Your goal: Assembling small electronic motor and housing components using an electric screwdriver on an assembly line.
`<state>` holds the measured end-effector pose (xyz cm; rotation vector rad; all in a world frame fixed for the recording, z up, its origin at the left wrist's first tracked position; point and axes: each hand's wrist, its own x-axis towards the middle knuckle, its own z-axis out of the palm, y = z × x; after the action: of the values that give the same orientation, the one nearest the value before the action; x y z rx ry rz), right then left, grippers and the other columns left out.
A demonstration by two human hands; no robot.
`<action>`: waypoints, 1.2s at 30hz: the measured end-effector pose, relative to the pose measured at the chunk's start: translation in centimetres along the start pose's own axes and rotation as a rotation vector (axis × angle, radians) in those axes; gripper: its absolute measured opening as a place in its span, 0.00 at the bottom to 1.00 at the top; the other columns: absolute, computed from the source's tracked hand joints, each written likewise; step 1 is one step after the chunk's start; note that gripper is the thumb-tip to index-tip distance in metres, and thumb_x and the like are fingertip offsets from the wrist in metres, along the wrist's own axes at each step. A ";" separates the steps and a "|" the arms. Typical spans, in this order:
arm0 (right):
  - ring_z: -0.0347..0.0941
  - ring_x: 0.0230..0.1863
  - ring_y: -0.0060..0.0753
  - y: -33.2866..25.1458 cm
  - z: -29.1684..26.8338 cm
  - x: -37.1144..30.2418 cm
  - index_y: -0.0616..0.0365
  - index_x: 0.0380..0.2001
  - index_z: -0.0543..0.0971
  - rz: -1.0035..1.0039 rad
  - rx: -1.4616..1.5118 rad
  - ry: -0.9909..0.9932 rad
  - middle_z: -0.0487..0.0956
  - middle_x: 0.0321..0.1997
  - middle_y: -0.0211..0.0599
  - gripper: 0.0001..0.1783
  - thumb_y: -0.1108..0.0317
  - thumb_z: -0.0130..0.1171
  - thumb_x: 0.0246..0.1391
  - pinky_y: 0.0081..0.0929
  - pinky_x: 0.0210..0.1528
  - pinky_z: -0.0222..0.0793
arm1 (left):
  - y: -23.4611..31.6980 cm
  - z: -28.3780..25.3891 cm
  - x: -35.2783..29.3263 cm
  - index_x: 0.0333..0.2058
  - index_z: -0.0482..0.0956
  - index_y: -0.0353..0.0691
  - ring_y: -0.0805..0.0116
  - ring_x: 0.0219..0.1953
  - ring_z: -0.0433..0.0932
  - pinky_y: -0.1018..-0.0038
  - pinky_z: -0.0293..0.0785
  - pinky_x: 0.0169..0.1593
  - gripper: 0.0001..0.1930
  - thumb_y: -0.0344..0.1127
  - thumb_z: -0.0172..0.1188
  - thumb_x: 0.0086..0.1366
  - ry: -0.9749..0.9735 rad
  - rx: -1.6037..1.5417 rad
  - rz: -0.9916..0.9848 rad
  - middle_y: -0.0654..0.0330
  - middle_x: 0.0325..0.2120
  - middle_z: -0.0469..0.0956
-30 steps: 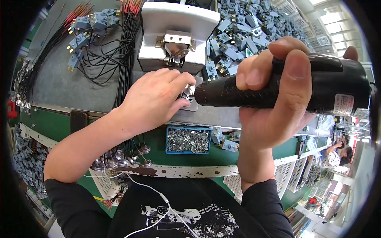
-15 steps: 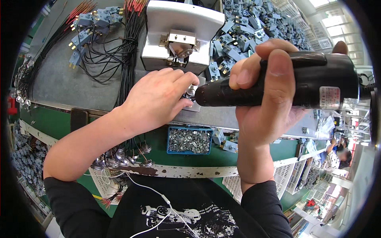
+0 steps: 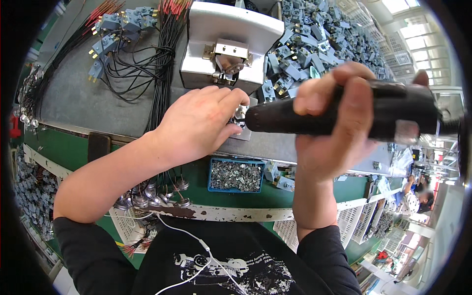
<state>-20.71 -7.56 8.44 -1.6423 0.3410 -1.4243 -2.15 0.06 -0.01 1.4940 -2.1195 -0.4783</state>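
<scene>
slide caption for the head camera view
Left hand at a small shiny part, right hand gripping a black handheld tool aimed at it, blue tray of metal pieces nearby.

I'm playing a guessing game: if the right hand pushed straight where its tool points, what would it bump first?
Probably the small metal part at the fingertips of the left hand. The black tool in the right hand aims there, but depth is unclear.
</scene>
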 end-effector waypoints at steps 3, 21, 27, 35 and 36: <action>0.69 0.24 0.22 -0.9 -0.9 1.4 0.60 0.56 0.71 -0.017 0.036 -0.034 0.76 0.32 0.37 0.20 0.59 0.57 0.69 0.26 0.28 0.72 | 0.1 0.0 -0.2 0.50 0.72 0.42 0.55 0.44 0.79 0.60 0.76 0.48 0.22 0.37 0.70 0.60 0.012 -0.035 -0.028 0.57 0.37 0.79; 0.73 0.23 0.25 0.0 1.7 0.0 0.39 0.77 0.36 -0.007 -0.057 0.050 0.79 0.40 0.44 0.49 0.68 0.58 0.68 0.32 0.25 0.75 | -0.1 0.2 0.1 0.50 0.72 0.42 0.55 0.44 0.79 0.60 0.76 0.48 0.21 0.39 0.69 0.62 -0.036 -0.015 -0.030 0.57 0.37 0.78; 0.73 0.22 0.25 0.9 1.8 -0.5 0.39 0.78 0.35 0.024 0.008 0.052 0.79 0.38 0.43 0.51 0.69 0.60 0.67 0.31 0.25 0.75 | 0.0 0.2 0.0 0.50 0.72 0.43 0.54 0.44 0.79 0.60 0.76 0.48 0.21 0.39 0.69 0.62 -0.019 -0.020 -0.019 0.57 0.37 0.78; 0.77 0.28 0.26 1.3 1.6 -0.8 0.54 0.56 0.60 0.051 0.028 0.008 0.81 0.37 0.41 0.29 0.78 0.64 0.58 0.26 0.31 0.76 | -0.2 0.5 -0.1 0.53 0.75 0.41 0.54 0.49 0.80 0.59 0.79 0.50 0.21 0.40 0.67 0.65 -0.032 0.057 -0.017 0.56 0.42 0.78; 0.77 0.29 0.26 1.4 1.6 -0.8 0.56 0.53 0.63 0.057 0.033 -0.002 0.81 0.37 0.41 0.26 0.79 0.65 0.57 0.25 0.32 0.76 | -0.2 0.5 -0.1 0.53 0.75 0.41 0.54 0.49 0.80 0.59 0.79 0.50 0.21 0.40 0.67 0.65 -0.030 0.052 -0.023 0.56 0.42 0.78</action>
<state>-19.04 -7.02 6.99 -1.5953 0.3590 -1.3788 -2.27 0.10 -0.52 1.5507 -2.1556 -0.4597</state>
